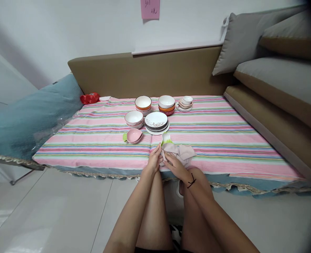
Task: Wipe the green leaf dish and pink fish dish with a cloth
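My left hand (pixel 154 159) grips the edge of a small white dish with a green rim (pixel 166 137), held tilted above the striped cloth. My right hand (pixel 174 165) is closed on a pale pink cloth (pixel 185 153), pressing it against the near side of the dish. Part of the dish is hidden under the cloth and my fingers. Just beyond stands a stack of plates (pixel 156 120), white with a floral pattern on top. Left of it lie pink leaf-shaped dishes (pixel 134 135) with a green handle, one inside another.
Behind stand bowls (pixel 143 102), another bowl stack (pixel 166 102), a patterned bowl (pixel 133 118) and small stacked dishes (pixel 185 102). A red plastic package (pixel 90 98) lies far left. Cushions (pixel 282 77) are piled at right; a brown backrest (pixel 145 75) runs along the wall.
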`<state>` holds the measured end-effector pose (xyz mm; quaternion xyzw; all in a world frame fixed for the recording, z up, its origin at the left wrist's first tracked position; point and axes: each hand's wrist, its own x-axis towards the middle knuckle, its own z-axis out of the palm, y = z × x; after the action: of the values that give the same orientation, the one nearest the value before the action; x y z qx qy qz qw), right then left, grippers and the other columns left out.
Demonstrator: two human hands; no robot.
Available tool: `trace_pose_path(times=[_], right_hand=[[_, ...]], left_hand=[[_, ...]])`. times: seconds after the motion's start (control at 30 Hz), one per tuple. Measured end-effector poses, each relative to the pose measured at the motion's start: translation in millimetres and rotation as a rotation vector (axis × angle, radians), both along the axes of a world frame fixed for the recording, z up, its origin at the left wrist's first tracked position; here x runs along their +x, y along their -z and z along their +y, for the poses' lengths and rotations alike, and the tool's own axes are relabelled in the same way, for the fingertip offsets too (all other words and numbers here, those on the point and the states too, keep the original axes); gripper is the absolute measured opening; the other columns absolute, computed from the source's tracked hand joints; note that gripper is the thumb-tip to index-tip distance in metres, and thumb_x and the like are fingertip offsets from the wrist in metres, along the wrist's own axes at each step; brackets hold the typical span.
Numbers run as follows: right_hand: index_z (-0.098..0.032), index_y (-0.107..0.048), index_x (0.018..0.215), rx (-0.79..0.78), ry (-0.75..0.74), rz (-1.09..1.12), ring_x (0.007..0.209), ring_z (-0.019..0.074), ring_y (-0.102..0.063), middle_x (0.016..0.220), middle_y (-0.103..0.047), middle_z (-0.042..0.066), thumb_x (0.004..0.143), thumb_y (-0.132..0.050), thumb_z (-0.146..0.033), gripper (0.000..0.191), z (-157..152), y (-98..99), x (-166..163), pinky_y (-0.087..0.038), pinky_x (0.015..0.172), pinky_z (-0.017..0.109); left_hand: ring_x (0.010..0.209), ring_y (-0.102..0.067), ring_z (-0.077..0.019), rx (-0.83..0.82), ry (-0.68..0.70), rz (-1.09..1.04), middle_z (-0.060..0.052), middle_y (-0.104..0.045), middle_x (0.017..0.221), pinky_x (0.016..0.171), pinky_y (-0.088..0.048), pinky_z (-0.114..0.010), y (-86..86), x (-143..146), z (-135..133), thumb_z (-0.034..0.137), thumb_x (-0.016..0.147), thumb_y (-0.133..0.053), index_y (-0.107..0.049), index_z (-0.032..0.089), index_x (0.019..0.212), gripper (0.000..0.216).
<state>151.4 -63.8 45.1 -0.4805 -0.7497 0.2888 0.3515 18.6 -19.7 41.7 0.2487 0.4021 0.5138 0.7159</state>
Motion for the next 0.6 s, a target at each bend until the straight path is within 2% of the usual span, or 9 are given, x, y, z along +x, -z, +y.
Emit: trace_pose_path(times=[0.1, 0.2, 0.3, 0.43, 0.6], right_hand=[[-0.018, -0.055, 0.118, 0.023, -0.007, -0.021, 0.104, 0.0191, -0.057, 0.122, -0.054, 0.009, 0.091, -0.052, -0.035, 0.032, 1.3, -1.4, -0.7, -0.049, 0.088, 0.041], [-0.020, -0.054, 0.120, 0.044, -0.007, -0.043, 0.109, 0.0202, -0.054, 0.127, -0.052, 0.009, 0.091, -0.051, -0.036, 0.033, 2.8, -2.3, -1.7, -0.046, 0.093, 0.043], [-0.021, -0.053, 0.124, 0.067, 0.002, -0.064, 0.120, 0.0229, -0.048, 0.133, -0.049, 0.010, 0.091, -0.050, -0.032, 0.034, 3.7, -2.5, -2.9, -0.037, 0.103, 0.047], [-0.016, -0.055, 0.126, 0.104, 0.031, -0.088, 0.130, 0.0243, -0.040, 0.136, -0.050, 0.014, 0.089, -0.040, -0.018, 0.041, 3.9, -1.5, -3.1, -0.025, 0.114, 0.041], [-0.015, -0.055, 0.127, 0.168, 0.014, -0.109, 0.127, 0.0233, -0.045, 0.133, -0.053, 0.011, 0.085, -0.036, -0.015, 0.046, 3.1, -1.3, -2.6, -0.028, 0.113, 0.040]], left_hand=[[0.056, -0.058, -0.0084, -0.004, -0.009, -0.015, -0.001, -0.065, 0.074, 0.053, -0.045, -0.019, 1.2, -0.5, 0.4, 0.038, 0.061, -0.080, -0.055, 0.021, 0.127, 0.072], [0.054, -0.056, -0.0069, -0.007, -0.037, -0.033, -0.001, -0.067, 0.080, 0.050, -0.044, -0.018, -0.1, -1.4, -0.1, 0.037, 0.059, -0.081, -0.055, 0.022, 0.127, 0.074], [0.054, -0.056, -0.0058, -0.007, -0.075, -0.059, -0.002, -0.067, 0.088, 0.052, -0.045, -0.018, -3.2, -1.7, -1.4, 0.034, 0.059, -0.081, -0.055, 0.023, 0.126, 0.072], [0.061, -0.060, -0.0076, -0.003, -0.086, -0.043, -0.004, -0.067, 0.094, 0.056, -0.047, -0.020, -6.0, -1.2, -2.1, 0.033, 0.062, -0.079, -0.055, 0.023, 0.125, 0.068], [0.055, -0.057, -0.0075, 0.012, -0.089, -0.010, -0.002, -0.064, 0.085, 0.049, -0.044, -0.019, -3.5, 0.4, -1.5, 0.036, 0.057, -0.081, -0.056, 0.020, 0.118, 0.068]])
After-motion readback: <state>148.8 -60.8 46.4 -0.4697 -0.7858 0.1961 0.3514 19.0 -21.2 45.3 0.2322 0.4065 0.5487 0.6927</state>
